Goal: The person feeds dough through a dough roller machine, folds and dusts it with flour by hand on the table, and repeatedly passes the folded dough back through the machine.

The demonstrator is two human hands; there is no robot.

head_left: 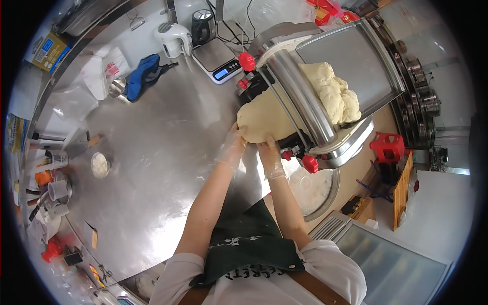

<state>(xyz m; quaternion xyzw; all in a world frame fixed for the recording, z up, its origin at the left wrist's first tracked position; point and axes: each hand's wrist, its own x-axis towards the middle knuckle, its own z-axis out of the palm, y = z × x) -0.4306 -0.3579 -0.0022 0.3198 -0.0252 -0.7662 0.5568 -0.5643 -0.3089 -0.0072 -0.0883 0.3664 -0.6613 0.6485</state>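
Note:
A flattened sheet of dough point(267, 114) sticks out from under the steel roller point(302, 96) of a dough sheeter. My left hand point(235, 144), in a clear plastic glove, grips its left edge with the thumb on top. At the near edge, my right hand point(269, 155), gloved the same way, grips the sheet close to the machine's frame. The fingers of both hands are partly hidden beneath the dough. Behind the roller, a thick, lumpy mass of dough point(333, 94) rests on the machine's metal feed tray point(351, 56).
Red knobs point(247, 61) jut from the sheeter's side. On the steel table point(147, 152) stand a digital scale point(217, 61), a white hand mixer point(173, 39), a small bowl of white stuff point(100, 165) and a scraper point(93, 235). A round pan point(333, 190) sits below the machine.

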